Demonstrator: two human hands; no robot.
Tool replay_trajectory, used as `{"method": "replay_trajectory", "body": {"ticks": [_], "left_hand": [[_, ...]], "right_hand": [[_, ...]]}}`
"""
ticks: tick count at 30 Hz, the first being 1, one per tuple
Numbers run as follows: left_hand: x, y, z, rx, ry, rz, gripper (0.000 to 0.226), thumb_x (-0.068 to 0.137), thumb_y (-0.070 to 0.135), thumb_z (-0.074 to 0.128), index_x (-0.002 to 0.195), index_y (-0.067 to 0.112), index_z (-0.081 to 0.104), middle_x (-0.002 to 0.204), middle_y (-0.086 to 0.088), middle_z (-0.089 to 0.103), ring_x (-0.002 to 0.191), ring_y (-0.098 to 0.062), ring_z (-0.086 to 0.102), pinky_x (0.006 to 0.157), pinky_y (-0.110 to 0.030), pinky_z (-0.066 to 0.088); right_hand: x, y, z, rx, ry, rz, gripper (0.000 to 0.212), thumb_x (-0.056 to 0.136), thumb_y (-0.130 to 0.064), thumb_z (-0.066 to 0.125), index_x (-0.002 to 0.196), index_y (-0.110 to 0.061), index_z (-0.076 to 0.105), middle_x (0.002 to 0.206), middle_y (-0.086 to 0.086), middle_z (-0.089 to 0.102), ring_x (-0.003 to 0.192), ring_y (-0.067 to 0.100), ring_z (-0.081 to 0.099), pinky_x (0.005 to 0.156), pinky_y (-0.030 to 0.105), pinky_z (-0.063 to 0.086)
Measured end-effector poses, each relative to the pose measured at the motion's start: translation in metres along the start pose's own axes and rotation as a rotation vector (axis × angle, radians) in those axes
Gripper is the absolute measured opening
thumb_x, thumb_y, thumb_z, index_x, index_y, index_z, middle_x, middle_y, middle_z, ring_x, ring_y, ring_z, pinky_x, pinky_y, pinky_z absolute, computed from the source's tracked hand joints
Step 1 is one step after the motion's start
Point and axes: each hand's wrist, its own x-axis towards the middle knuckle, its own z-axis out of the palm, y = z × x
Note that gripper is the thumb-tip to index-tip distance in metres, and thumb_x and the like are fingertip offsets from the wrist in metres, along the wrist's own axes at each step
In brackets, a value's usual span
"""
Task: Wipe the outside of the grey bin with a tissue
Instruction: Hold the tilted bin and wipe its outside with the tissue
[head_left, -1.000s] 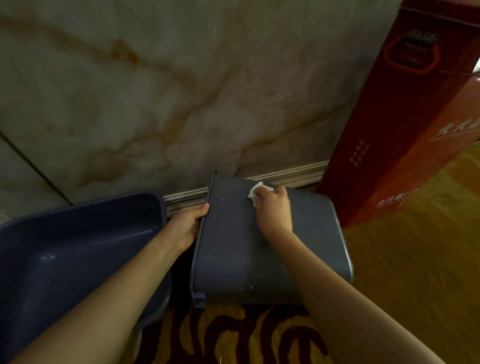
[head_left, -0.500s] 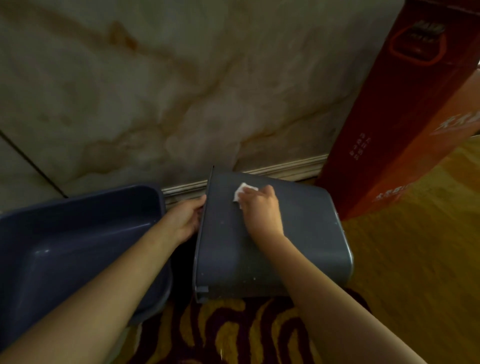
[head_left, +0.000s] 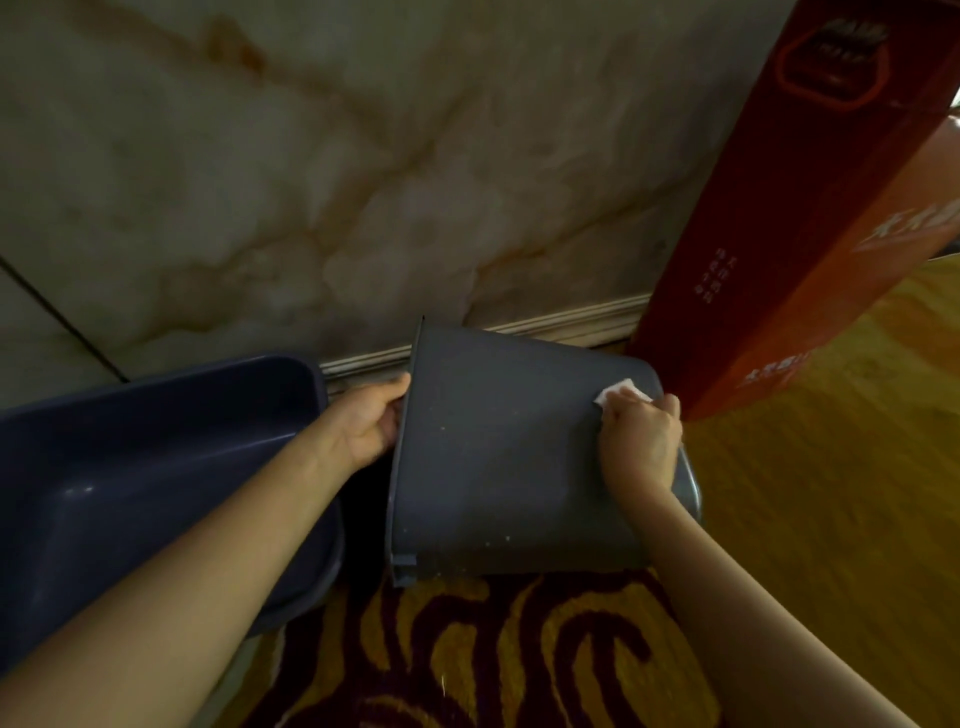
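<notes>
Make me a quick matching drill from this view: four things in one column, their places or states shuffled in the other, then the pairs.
Things:
1. bin
2. tissue
3. left hand
4. red box

States:
A. stands against the wall, at right
B. lies on its side on the carpet
C. pressed on the bin's base end under the right hand
D. grips the bin's rim

Pairs: 1-B, 2-C, 3-D, 4-A

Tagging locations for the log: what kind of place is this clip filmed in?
Probably an indoor room, floor level by a wall: marble-look wall with a skirting board, patterned carpet, and a tall red carton behind the grey bin.
</notes>
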Motion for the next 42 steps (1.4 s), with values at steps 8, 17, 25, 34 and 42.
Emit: {"method": "replay_trajectory", "body": {"ticks": [8, 17, 25, 34, 42], "left_hand": [[-0.01, 0.015, -0.004, 0.141, -0.028, -0.142, 0.031, 0.098, 0.02, 0.037, 0.076, 0.012, 0.056, 0.043, 0.0, 0.066, 0.037, -0.009, 0.063, 0.038, -0.016, 0.05], [-0.005, 0.024, -0.006, 0.219, -0.042, -0.18, 0.028, 0.098, 0.016, 0.039, 0.079, 0.008, 0.058, 0.051, -0.004, 0.071, 0.046, -0.012, 0.068, 0.044, -0.023, 0.056], [0.002, 0.024, -0.006, 0.218, -0.032, -0.176, 0.028, 0.097, 0.016, 0.039, 0.077, 0.008, 0.057, 0.048, -0.002, 0.069, 0.043, -0.01, 0.067, 0.04, -0.02, 0.054], [0.004, 0.023, -0.004, 0.214, -0.02, -0.141, 0.027, 0.098, 0.017, 0.04, 0.078, 0.01, 0.056, 0.047, -0.002, 0.069, 0.043, -0.009, 0.067, 0.038, -0.019, 0.052], [0.004, 0.015, 0.008, 0.216, 0.06, -0.086, 0.029, 0.099, 0.014, 0.037, 0.075, 0.012, 0.053, 0.04, 0.002, 0.065, 0.036, -0.005, 0.062, 0.033, -0.016, 0.048]], "right_hand": [[-0.047, -0.093, 0.023, 0.158, -0.133, -0.217, 0.026, 0.093, -0.012, 0.04, 0.106, -0.012, 0.062, 0.109, 0.009, 0.057, 0.1, 0.029, 0.047, 0.082, 0.032, 0.04], [-0.064, -0.094, 0.024, 0.183, -0.093, -0.559, 0.014, 0.083, -0.004, 0.056, 0.087, -0.012, 0.067, 0.106, -0.002, 0.068, 0.084, 0.029, 0.048, 0.07, 0.034, 0.036], [-0.018, 0.009, 0.001, 0.03, 0.006, -0.317, 0.021, 0.089, -0.007, 0.053, 0.099, -0.012, 0.071, 0.109, 0.003, 0.071, 0.107, 0.028, 0.055, 0.092, 0.036, 0.043], [0.009, 0.053, -0.012, 0.115, -0.012, -0.023, 0.028, 0.094, -0.011, 0.049, 0.119, -0.01, 0.062, 0.119, 0.014, 0.065, 0.11, 0.029, 0.058, 0.091, 0.036, 0.047], [0.036, 0.058, -0.018, 0.212, -0.121, 0.058, 0.027, 0.096, -0.018, 0.048, 0.118, -0.011, 0.063, 0.12, 0.016, 0.065, 0.094, 0.03, 0.064, 0.076, 0.03, 0.046]]}}
